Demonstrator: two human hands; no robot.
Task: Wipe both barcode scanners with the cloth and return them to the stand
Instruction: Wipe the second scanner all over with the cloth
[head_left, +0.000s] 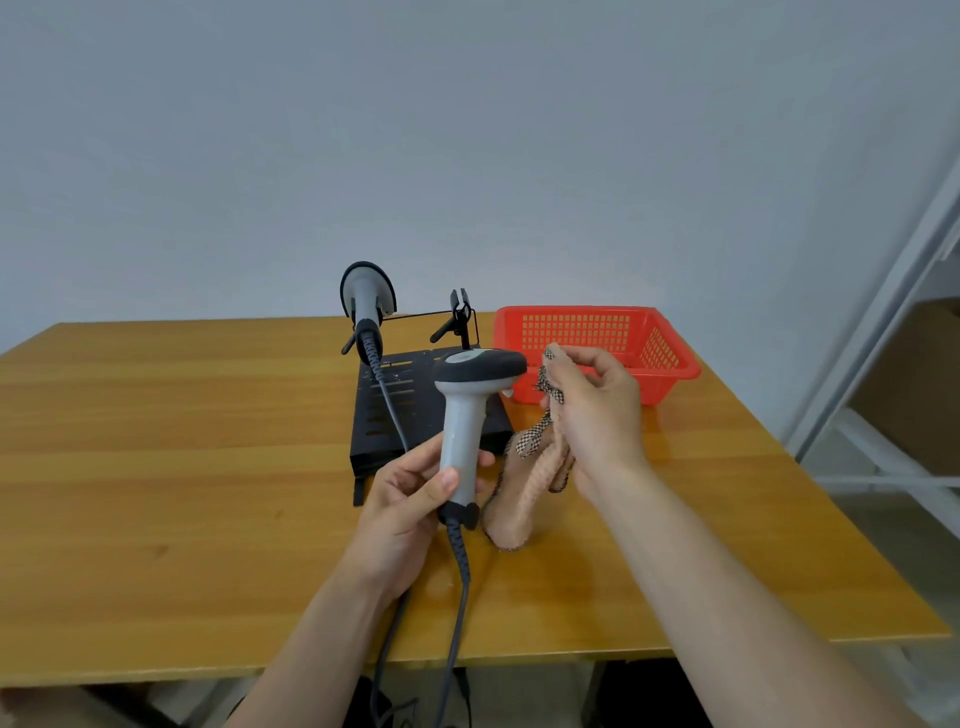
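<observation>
My left hand (410, 499) grips the grey handle of a barcode scanner (467, 410), held upright above the table with its black head pointing right. My right hand (592, 410) pinches a pinkish cloth (524, 483) with a checked border, just right of the scanner's head; the cloth hangs down to the table. A second grey scanner (367, 301) sits in the left cradle of the black stand (384, 415). The stand's right cradle (460, 312) holds nothing. Both scanners' cables run down off the table's front edge.
A red plastic basket (670, 353) stands at the back right of the wooden table (182, 467), close behind my right hand. A white shelf frame (883, 364) stands to the right of the table. A plain wall lies behind.
</observation>
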